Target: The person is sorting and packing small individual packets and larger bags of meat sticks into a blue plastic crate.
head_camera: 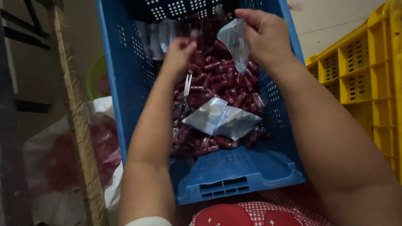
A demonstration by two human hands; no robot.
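Observation:
A blue plastic crate (234,175) lies tilted before me, holding a heap of several dark red sausages (217,79) in clear wrappers. My right hand (266,35) is raised over the heap and grips an empty, crumpled clear wrapper (235,42). My left hand (179,52) is blurred, closed above the heap; small scissors (186,90) hang down below it, and whether the fingers also hold a sausage I cannot tell. A larger flattened clear bag (222,121) rests on the sausages near the crate's front.
A yellow plastic crate (360,71) stands at the right. To the left are a wooden post (77,117), a white plastic bag with red contents (63,167) and a green bowl rim (95,77). Red checked cloth (251,213) lies at the bottom.

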